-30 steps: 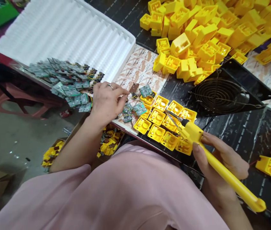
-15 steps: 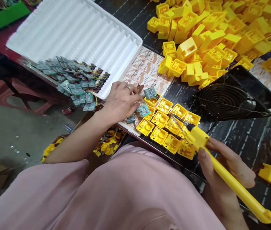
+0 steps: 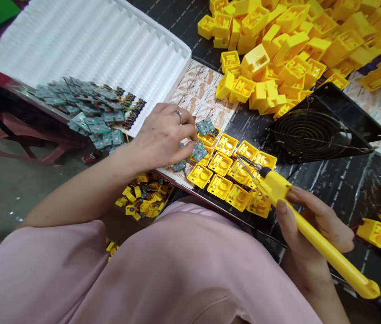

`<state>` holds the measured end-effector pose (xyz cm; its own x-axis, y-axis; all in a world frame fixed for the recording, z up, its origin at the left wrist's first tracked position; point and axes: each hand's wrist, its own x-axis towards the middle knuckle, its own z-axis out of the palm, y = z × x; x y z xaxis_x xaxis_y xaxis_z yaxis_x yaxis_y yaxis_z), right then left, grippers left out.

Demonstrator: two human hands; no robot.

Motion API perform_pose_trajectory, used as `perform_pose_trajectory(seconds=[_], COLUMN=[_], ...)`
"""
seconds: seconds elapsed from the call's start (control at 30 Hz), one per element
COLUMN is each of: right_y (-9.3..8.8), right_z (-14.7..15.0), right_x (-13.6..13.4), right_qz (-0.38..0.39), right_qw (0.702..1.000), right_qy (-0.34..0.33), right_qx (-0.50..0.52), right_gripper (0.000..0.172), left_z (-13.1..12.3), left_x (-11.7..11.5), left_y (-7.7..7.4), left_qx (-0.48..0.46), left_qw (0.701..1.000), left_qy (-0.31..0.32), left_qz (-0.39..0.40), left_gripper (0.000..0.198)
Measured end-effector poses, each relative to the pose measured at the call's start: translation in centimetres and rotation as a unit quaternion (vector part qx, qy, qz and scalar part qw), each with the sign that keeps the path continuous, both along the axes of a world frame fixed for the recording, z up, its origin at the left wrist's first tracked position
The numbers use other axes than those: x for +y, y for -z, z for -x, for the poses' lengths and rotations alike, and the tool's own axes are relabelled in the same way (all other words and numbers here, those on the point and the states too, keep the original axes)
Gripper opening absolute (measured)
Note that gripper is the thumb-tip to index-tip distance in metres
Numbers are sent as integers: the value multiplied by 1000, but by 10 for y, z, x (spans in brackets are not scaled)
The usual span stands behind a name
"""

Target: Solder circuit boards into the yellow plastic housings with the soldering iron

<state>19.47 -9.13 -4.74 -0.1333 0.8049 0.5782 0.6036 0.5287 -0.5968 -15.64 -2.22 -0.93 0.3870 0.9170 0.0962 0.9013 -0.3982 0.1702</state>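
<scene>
My left hand (image 3: 163, 135), a ring on one finger, is curled with fingertips pinched over small green circuit boards (image 3: 199, 150) at the table's near edge; another board (image 3: 205, 126) lies just beyond. Whether a board is lifted I cannot tell. My right hand (image 3: 311, 225) grips a yellow soldering iron (image 3: 315, 238) like a pen, its metal tip (image 3: 244, 161) over a cluster of open yellow plastic housings (image 3: 230, 173) set in rows.
A white ribbed tray (image 3: 109, 40) lies at the far left, with a heap of circuit boards (image 3: 89, 112) on its near corner. A big pile of yellow housings (image 3: 294, 45) fills the far right. A black fan (image 3: 311, 130) stands right of the rows. A box of yellow parts (image 3: 143, 198) sits below the table.
My left hand moved right from the loose boards toward the yellow housings and its fingers closed over the boards there. The soldering iron stayed almost still.
</scene>
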Motion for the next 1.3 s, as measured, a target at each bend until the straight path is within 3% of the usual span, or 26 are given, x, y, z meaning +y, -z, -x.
perform_pose_trajectory(seconds=[0.13,0.3,0.47,0.57,0.73,1.0,1.3], right_y=[-5,-9,-5,-2,2,-12,-12], right_z=[5,6,8,10,12,24,28], right_x=[1,5,4,1,-4,-4,-2], right_qz=[-30,-35,-32,-15,-1,10,-16], right_qw=[999,999,999,999,998,998,997], right_qy=[1,-17,-23,-31,-53,-47,-68], right_qx=[-18,-19,-14,7,27,49,-19], right_gripper=[47,46,46,56,69,27,44], left_z=[-18,-29,-36,-40,-39,-39,-54], left_x=[5,17,13,6,3,-7,2], left_y=[-2,20,25,22,28,36,27], left_qx=[-46,-122,-36,-25,-27,-43,26], left_qw=[999,988,996,996,998,997,999], left_qy=[4,28,35,64,50,45,41], left_qz=[6,87,71,49,14,-43,-16], left_gripper=[25,21,28,32,34,33,35])
